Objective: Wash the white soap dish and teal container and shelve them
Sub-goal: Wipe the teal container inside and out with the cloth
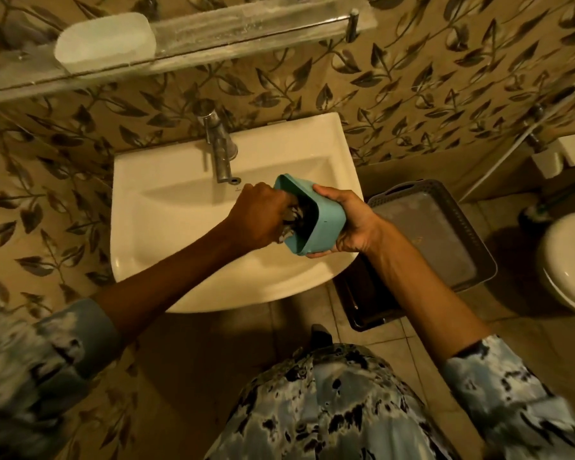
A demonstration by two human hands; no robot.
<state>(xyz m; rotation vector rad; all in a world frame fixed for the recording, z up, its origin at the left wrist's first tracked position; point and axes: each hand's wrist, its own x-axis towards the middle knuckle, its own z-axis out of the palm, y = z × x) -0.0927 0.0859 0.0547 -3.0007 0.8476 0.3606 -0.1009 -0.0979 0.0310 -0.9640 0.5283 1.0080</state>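
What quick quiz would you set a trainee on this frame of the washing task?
1. Where is the white soap dish? A in the sink; B on the glass shelf; C inside the teal container.
2. True or false: the right hand holds the teal container tilted over the sink.
3. Fill in: the left hand reaches ___ the teal container.
Key: 1 B; 2 true; 3 into.

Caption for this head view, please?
Right hand holds teal container over sink, left hand reaches inside; soap dish on shelf.
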